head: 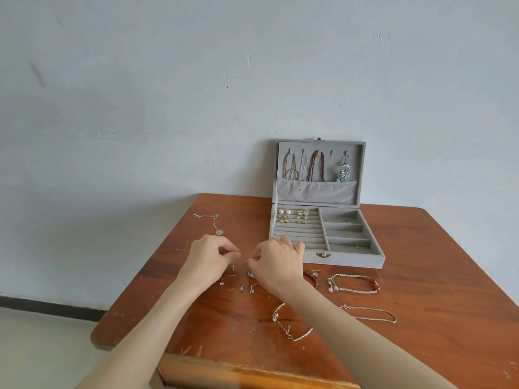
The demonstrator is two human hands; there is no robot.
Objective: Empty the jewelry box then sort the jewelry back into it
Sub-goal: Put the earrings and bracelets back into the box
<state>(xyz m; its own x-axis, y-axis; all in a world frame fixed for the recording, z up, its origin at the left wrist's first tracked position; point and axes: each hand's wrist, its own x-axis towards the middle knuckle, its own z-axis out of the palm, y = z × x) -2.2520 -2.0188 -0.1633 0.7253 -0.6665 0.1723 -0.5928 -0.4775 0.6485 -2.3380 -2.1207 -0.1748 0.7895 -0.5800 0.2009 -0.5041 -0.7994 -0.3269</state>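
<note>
Head view, mid-frame: left hand (209, 255) and right hand (276, 261) close together above the bench (421, 346), fingertips pinching a thin earring (246, 260) between them. Right of centre: open jewelry box (323, 220). Lower right: loose bracelets (354, 283).

Grey jewelry box (325, 258) open at table's back, earrings (292, 216) in slots, bracelets (352, 283) loose in front

Soft even daylight, edges warped
</note>
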